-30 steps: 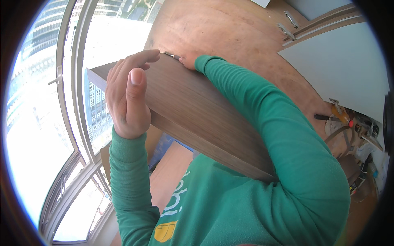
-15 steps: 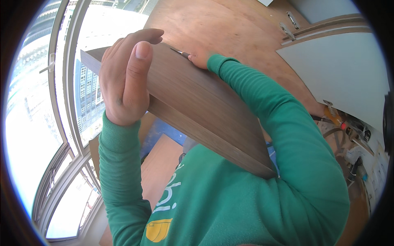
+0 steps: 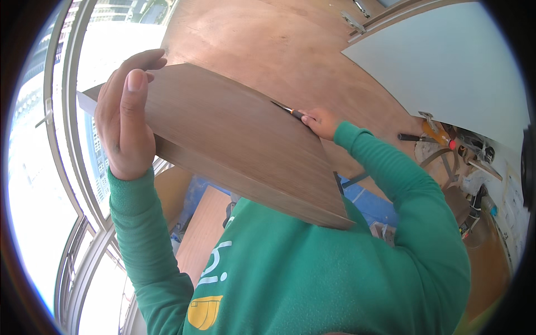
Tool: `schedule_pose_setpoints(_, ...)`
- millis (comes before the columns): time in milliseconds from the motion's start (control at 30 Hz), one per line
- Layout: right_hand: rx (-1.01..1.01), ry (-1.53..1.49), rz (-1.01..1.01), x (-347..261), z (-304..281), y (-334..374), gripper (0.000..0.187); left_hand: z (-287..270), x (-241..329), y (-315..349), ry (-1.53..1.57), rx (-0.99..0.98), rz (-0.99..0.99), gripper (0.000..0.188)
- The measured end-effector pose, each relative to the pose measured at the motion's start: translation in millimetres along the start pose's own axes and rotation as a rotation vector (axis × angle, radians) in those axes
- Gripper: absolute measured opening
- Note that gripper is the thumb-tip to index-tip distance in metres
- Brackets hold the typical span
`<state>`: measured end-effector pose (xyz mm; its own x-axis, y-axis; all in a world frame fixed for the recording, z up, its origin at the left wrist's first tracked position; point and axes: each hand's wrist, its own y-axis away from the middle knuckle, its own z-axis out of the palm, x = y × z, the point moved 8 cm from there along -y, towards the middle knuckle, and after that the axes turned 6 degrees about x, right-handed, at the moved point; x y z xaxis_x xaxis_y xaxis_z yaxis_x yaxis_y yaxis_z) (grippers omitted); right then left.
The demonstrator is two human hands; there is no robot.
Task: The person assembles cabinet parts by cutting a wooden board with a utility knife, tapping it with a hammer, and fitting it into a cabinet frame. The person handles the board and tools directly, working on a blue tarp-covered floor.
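A brown wood-grain board (image 3: 234,131) with a thick near edge slants across in front of me, its near right corner against my green sweatshirt. My left hand (image 3: 127,114) lies over the board's left end, fingers bent around it and thumb standing up along them. At the far edge, my right hand (image 3: 322,123) grips a slim hand tool (image 3: 296,113) with a dark handle and an orange band. Its thin metal blade points left and lies along that edge; the exact kind of tool is not clear.
Windows (image 3: 61,167) line the left side. Beyond the board spreads a reddish plywood surface (image 3: 240,39). A white door panel (image 3: 435,61) with metal hinges is at the far right; tools and straps (image 3: 446,151) lie below it. Blue material (image 3: 371,206) shows under the board.
My right hand and the tool have drawn back toward me and to the right along the far edge. The view has shifted; the board and left hand appear further left.
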<state>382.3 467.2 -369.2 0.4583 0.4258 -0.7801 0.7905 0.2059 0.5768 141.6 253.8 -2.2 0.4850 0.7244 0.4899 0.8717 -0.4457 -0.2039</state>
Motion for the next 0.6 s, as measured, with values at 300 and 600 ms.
schedule_pose_setpoints(300,0.034,0.082,0.226,82.1,-25.3,126.3,0.047,-1.0,1.6,1.3,0.001,-0.029,0.035,0.059)
schedule_pose_setpoints(600,0.171,-0.146,0.308,76.5,-43.6,133.2,0.047,-3.1,7.8,2.7,0.006,-0.029,0.0,0.051)
